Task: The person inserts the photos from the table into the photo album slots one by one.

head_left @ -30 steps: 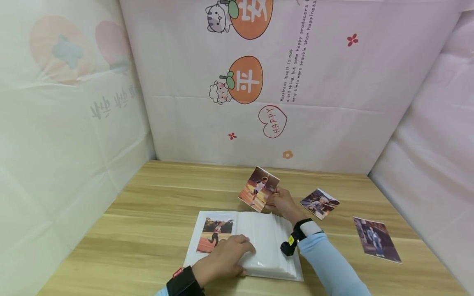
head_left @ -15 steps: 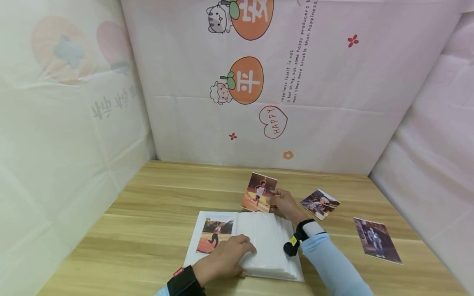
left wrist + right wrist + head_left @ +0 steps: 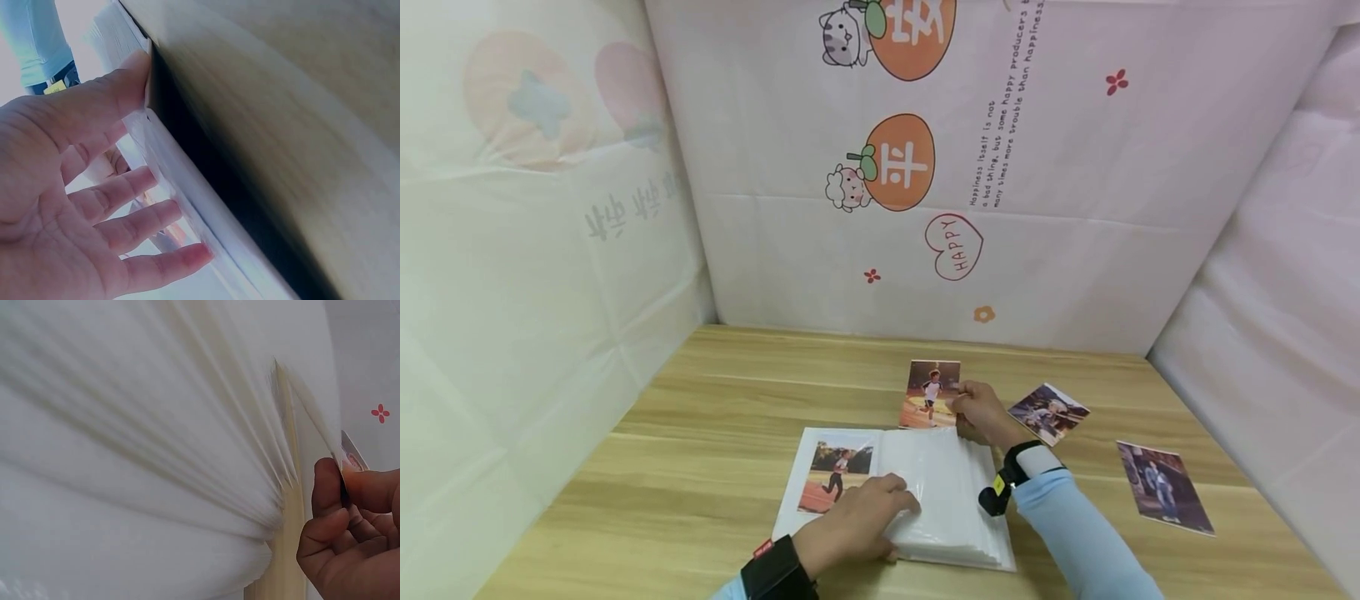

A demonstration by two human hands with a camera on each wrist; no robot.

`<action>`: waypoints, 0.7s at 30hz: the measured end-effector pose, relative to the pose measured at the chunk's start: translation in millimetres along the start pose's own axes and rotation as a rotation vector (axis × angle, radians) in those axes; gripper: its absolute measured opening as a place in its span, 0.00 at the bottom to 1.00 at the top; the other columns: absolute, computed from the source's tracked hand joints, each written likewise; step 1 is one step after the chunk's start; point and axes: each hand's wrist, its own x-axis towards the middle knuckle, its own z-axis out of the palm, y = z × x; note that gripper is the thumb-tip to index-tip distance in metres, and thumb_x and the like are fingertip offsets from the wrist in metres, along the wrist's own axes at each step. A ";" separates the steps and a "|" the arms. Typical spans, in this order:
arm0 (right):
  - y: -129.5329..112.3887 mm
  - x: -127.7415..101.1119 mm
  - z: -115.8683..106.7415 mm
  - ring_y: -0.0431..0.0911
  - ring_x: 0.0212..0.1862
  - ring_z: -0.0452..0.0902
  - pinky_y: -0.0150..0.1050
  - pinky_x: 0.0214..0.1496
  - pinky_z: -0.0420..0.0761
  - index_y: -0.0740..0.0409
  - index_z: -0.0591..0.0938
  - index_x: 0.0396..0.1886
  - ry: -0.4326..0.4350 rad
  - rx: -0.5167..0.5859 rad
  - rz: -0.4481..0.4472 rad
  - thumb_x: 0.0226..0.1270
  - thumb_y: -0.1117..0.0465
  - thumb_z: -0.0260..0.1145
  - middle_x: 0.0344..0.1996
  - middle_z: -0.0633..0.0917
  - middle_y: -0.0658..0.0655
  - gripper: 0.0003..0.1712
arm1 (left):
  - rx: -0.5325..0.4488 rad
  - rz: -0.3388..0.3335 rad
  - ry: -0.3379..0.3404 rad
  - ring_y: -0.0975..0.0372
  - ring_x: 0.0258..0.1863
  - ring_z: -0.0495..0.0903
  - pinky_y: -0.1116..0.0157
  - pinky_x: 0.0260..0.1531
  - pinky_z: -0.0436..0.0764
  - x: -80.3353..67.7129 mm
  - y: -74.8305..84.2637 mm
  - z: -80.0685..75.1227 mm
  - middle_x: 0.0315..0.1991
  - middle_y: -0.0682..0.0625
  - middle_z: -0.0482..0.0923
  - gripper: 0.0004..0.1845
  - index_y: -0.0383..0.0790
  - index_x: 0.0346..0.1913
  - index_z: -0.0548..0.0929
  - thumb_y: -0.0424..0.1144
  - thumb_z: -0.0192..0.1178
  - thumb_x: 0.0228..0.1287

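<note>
A photo album lies spread on the table, with a picture of a runner on its left side and a blank clear-sleeved page on the right. My left hand rests across the album's lower middle; in the left wrist view its thumb touches the bottom edge and its fingers reach loosely over the page. Between thumb and forefinger, my right hand pinches the right edge of a photo of a running child. The photo stands upright behind the album, its lower edge right at the top of the right-hand page.
Two more photos lie on the wooden table: a tilted one just beyond the right hand and another farther right. White printed cloth closes off the back, with similar cloth at both sides.
My right hand has turned the photo from slanted to upright and brought it lower, to the top of the album page, shifting slightly right. The left hand stays in place.
</note>
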 end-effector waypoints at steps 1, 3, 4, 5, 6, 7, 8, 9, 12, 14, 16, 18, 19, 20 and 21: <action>0.0 0.1 -0.2 0.43 0.18 0.61 0.35 0.20 0.62 0.64 0.66 0.30 0.004 -0.006 0.000 0.64 0.72 0.56 0.20 0.69 0.55 0.06 | 0.000 0.002 0.001 0.64 0.44 0.73 0.65 0.33 0.75 0.5 0.1 -0.2 0.48 0.56 0.72 0.27 0.54 0.46 0.81 0.43 0.77 0.36; 0.3 1.4 -0.5 0.43 0.18 0.61 0.35 0.20 0.62 0.65 0.66 0.30 0.010 -0.017 0.006 0.64 0.72 0.56 0.19 0.69 0.55 0.06 | -0.002 0.004 0.002 0.64 0.43 0.73 0.66 0.32 0.75 1.0 0.3 -0.8 0.47 0.56 0.72 0.27 0.53 0.46 0.81 0.43 0.77 0.35; 0.8 1.9 -0.8 0.43 0.18 0.62 0.34 0.19 0.62 0.65 0.66 0.30 0.012 -0.018 0.008 0.63 0.72 0.55 0.19 0.69 0.55 0.06 | -0.004 0.003 0.001 0.65 0.43 0.73 0.66 0.32 0.75 1.1 0.6 -1.2 0.46 0.57 0.72 0.27 0.53 0.46 0.81 0.43 0.77 0.35; 1.1 2.3 -0.9 0.42 0.18 0.62 0.34 0.19 0.62 0.65 0.67 0.31 0.015 -0.016 0.015 0.63 0.72 0.55 0.20 0.70 0.55 0.05 | -0.006 0.002 0.001 0.65 0.42 0.73 0.66 0.32 0.75 1.2 0.7 -1.6 0.46 0.57 0.72 0.27 0.53 0.45 0.81 0.43 0.77 0.35; 1.4 2.4 -0.9 0.42 0.18 0.63 0.34 0.19 0.63 0.66 0.68 0.33 0.017 -0.019 0.015 0.63 0.72 0.55 0.20 0.71 0.55 0.04 | -0.009 0.002 0.000 0.65 0.41 0.72 0.67 0.31 0.74 1.2 0.8 -2.0 0.45 0.57 0.72 0.27 0.53 0.45 0.81 0.43 0.77 0.35; 1.7 2.7 -0.8 0.42 0.18 0.63 0.33 0.19 0.63 0.67 0.69 0.35 0.019 -0.019 0.015 0.63 0.72 0.55 0.21 0.72 0.55 0.04 | -0.010 0.000 -0.002 0.66 0.41 0.72 0.67 0.31 0.74 1.3 0.9 -2.4 0.44 0.57 0.72 0.27 0.53 0.45 0.82 0.43 0.77 0.34; 1.7 3.0 -0.6 0.42 0.19 0.64 0.33 0.19 0.63 0.67 0.69 0.36 0.016 -0.017 0.017 0.63 0.72 0.56 0.21 0.72 0.55 0.04 | -0.012 -0.001 -0.003 0.66 0.40 0.72 0.67 0.31 0.74 1.3 1.0 -2.8 0.44 0.58 0.72 0.27 0.53 0.45 0.82 0.43 0.77 0.34; 1.5 2.9 -0.3 0.42 0.19 0.64 0.33 0.19 0.63 0.67 0.69 0.37 0.014 -0.010 0.018 0.63 0.72 0.56 0.21 0.72 0.55 0.05 | -0.014 -0.003 -0.005 0.66 0.39 0.72 0.68 0.30 0.74 1.3 1.1 -3.3 0.43 0.58 0.72 0.27 0.53 0.45 0.82 0.43 0.77 0.34; 0.1 2.1 0.5 0.43 0.19 0.64 0.34 0.19 0.63 0.67 0.70 0.40 -0.003 0.000 0.020 0.63 0.72 0.55 0.22 0.73 0.56 0.06 | -0.021 -0.007 -0.014 0.66 0.39 0.71 0.68 0.30 0.73 1.5 1.2 -4.3 0.43 0.58 0.72 0.27 0.53 0.45 0.82 0.43 0.77 0.34; -0.9 1.6 0.9 0.43 0.18 0.63 0.35 0.19 0.62 0.67 0.70 0.40 -0.020 0.003 0.024 0.64 0.71 0.55 0.22 0.73 0.56 0.06 | -0.026 -0.006 -0.019 0.66 0.38 0.71 0.68 0.30 0.73 1.6 1.4 -5.0 0.42 0.58 0.71 0.27 0.52 0.45 0.82 0.42 0.77 0.35; -1.8 1.3 0.6 0.43 0.18 0.63 0.34 0.19 0.62 0.67 0.71 0.41 -0.030 -0.002 0.025 0.64 0.71 0.56 0.22 0.73 0.56 0.07 | -0.033 -0.005 -0.022 0.66 0.38 0.71 0.68 0.30 0.73 1.8 1.5 -5.6 0.42 0.58 0.71 0.27 0.52 0.45 0.82 0.42 0.77 0.35; -2.8 0.9 -0.3 0.43 0.18 0.63 0.34 0.18 0.62 0.68 0.71 0.44 -0.032 0.008 0.022 0.64 0.71 0.55 0.21 0.73 0.55 0.10 | -0.035 -0.003 -0.022 0.67 0.37 0.70 0.69 0.30 0.73 1.9 1.6 -6.1 0.42 0.58 0.71 0.27 0.52 0.45 0.82 0.42 0.77 0.35; -3.3 1.1 -0.4 0.42 0.18 0.63 0.34 0.18 0.62 0.69 0.70 0.46 -0.030 0.012 0.017 0.64 0.71 0.55 0.22 0.73 0.55 0.11 | -0.034 -0.002 -0.021 0.67 0.37 0.70 0.69 0.31 0.73 1.9 1.6 -6.2 0.42 0.58 0.71 0.27 0.52 0.45 0.82 0.42 0.77 0.35; -3.9 1.2 -0.7 0.42 0.18 0.64 0.34 0.18 0.63 0.70 0.70 0.48 -0.020 0.027 0.013 0.64 0.72 0.55 0.22 0.74 0.55 0.13 | -0.033 -0.001 -0.020 0.67 0.37 0.70 0.69 0.30 0.73 2.0 1.6 -6.3 0.41 0.58 0.71 0.27 0.52 0.45 0.82 0.42 0.77 0.35; -4.4 1.3 -1.0 0.42 0.18 0.64 0.34 0.18 0.64 0.71 0.69 0.50 -0.008 0.048 0.007 0.63 0.72 0.55 0.22 0.74 0.55 0.15 | -0.035 0.000 -0.020 0.67 0.37 0.70 0.69 0.30 0.73 2.0 1.5 -6.3 0.41 0.58 0.71 0.27 0.52 0.45 0.82 0.42 0.77 0.35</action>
